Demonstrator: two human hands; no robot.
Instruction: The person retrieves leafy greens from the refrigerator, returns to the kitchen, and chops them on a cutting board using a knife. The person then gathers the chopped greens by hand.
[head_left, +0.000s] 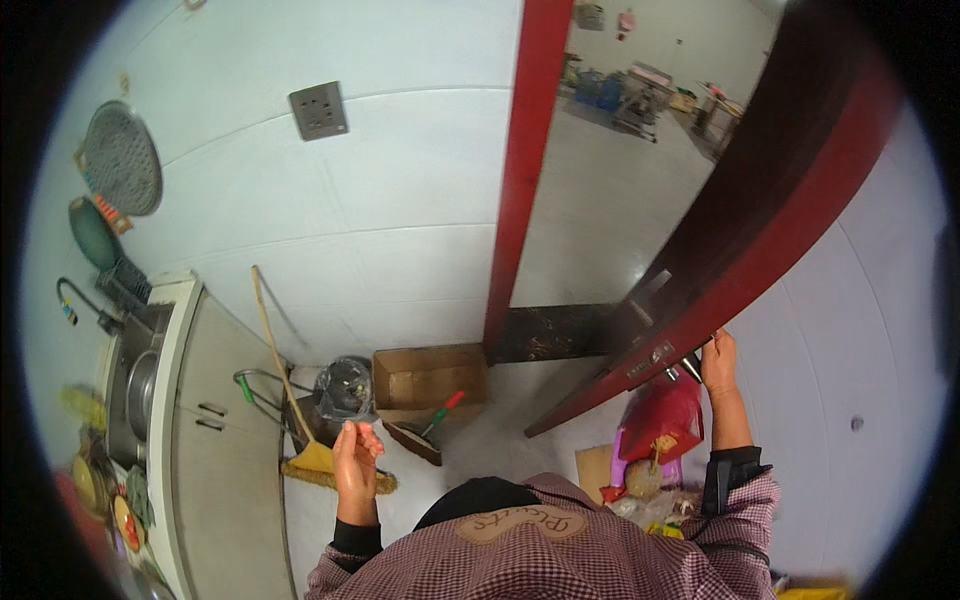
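My right hand (720, 366) grips the lever handle (691, 370) on the near side of a dark red door (780, 225). The door stands ajar, and its latch plate (651, 361) shows on the edge. A second lever handle (651, 296) sticks out on the far side. Loosely curled in front of my body, my left hand (357, 466) has nothing visible in it. Behind it on the floor lies a broom head with yellow plastic and bristles (311, 461). The broom's long wooden stick (268, 330) leans on the wall.
An open cardboard box (431, 375) and a lined trash bin (343, 390) stand by the wall. Right of my body lie a red plastic bag (664, 420) and other bags. At left is a counter (184, 360) with a sink (124, 390). Beyond the red doorframe (525, 180) lies another room.
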